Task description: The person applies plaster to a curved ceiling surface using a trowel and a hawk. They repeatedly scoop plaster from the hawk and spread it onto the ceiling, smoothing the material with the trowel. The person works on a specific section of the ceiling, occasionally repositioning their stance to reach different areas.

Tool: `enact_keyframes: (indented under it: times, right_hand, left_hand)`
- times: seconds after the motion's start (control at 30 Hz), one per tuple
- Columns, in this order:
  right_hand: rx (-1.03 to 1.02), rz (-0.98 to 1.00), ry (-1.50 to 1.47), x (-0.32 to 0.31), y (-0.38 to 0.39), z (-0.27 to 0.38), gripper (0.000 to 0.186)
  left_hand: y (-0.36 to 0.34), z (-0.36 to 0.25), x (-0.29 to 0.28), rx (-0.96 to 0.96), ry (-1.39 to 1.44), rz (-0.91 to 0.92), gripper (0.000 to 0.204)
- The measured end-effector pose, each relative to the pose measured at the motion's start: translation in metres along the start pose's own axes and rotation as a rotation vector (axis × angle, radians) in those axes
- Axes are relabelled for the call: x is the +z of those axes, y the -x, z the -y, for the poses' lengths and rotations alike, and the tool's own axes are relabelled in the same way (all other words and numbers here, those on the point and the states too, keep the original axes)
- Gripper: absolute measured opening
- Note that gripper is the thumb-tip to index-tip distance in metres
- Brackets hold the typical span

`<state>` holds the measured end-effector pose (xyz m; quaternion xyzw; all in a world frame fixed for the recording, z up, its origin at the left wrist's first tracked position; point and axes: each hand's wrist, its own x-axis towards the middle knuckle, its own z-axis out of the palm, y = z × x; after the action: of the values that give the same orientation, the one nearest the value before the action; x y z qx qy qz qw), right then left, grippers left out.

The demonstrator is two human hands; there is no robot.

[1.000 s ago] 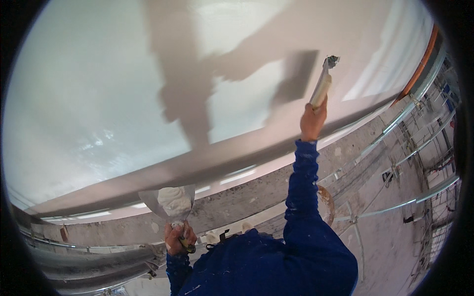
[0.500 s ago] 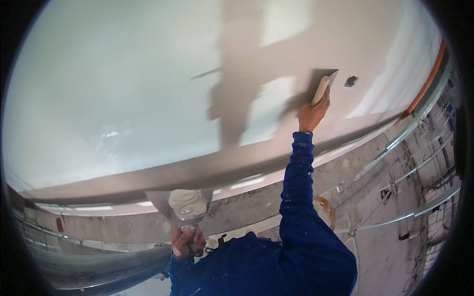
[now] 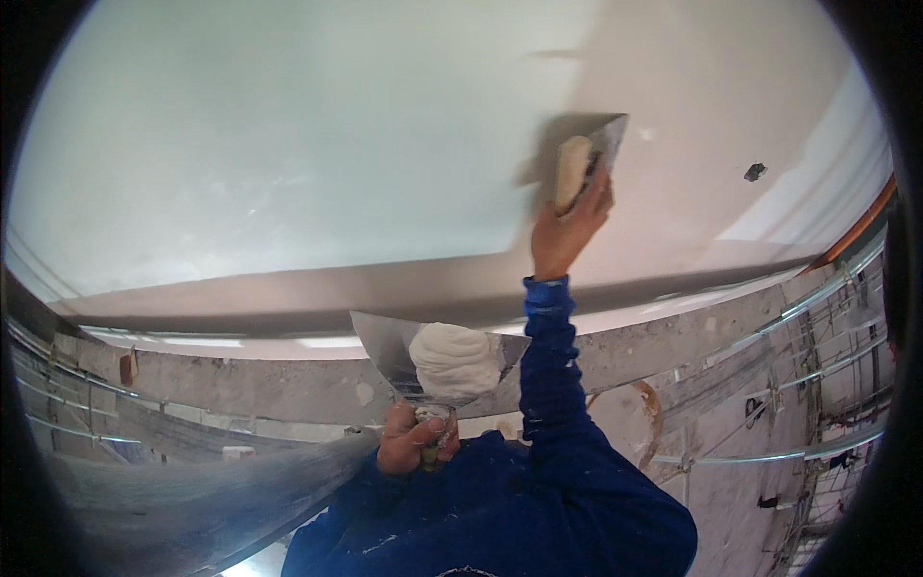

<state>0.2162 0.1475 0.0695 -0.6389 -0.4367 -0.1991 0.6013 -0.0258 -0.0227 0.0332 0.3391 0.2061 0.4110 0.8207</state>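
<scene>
My right hand (image 3: 567, 231) grips the pale handle of a flat steel trowel (image 3: 606, 135), whose blade lies on or very close to the smooth white wall surface (image 3: 317, 135). In front of my chest my left hand (image 3: 409, 442) holds a wide steel putty knife (image 3: 383, 348) by its handle, with a thick mound of white paste (image 3: 452, 356) on the blade. A small dark hole (image 3: 755, 172) shows in the wall surface, right of the trowel. Both my forearms are in blue sleeves, the left one mostly hidden.
A rough concrete band (image 3: 673, 337) runs below the white surface. Metal scaffold tubes (image 3: 817, 308) curve along the right and left. An orange strip (image 3: 856, 226) edges the surface at the right. A grey beam or plank (image 3: 212, 490) crosses the lower left.
My right hand with the trowel has moved left, away from the hole. The loaded knife in my left hand sits higher and farther right. The large shadow on the wall has shifted right.
</scene>
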Motion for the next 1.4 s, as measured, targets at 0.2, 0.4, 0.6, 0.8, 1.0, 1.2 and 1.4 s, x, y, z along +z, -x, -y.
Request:
enact_keyframes:
  times: [0.2, 0.4, 0.6, 0.8, 1.0, 1.2, 1.4]
  right_hand:
    - [0.068, 0.143, 0.008, 0.044, 0.074, 0.072, 0.094]
    - [0.051, 0.456, -0.244, 0.033, 0.13, 0.117, 0.075]
    - [0.65, 0.961, -0.667, -0.047, 0.12, 0.03, 0.048]
    - [0.865, 0.377, -1.558, -0.131, 0.072, -0.007, 0.047]
    - [0.715, 0.441, -1.632, -0.176, 0.075, -0.056, 0.044]
    - [0.597, 1.058, -0.758, -0.211, 0.046, -0.085, 0.038]
    - [0.911, 0.667, -0.895, -0.234, 0.011, -0.147, 0.04]
  left_hand:
    - [0.007, -0.003, -0.009, -0.027, -0.058, 0.154, 0.029]
    - [0.022, 0.0, 0.003, 0.017, -0.099, 0.026, 0.027]
    - [0.038, -0.004, 0.011, 0.0, -0.155, -0.053, 0.025]
    - [0.023, 0.018, 0.002, -0.043, -0.096, 0.01, 0.02]
    - [-0.009, 0.028, 0.03, -0.079, -0.146, 0.013, 0.018]
    - [-0.035, 0.048, 0.059, -0.107, -0.076, 0.024, 0.02]
    - [-0.058, 0.069, 0.06, -0.039, -0.091, -0.059, 0.043]
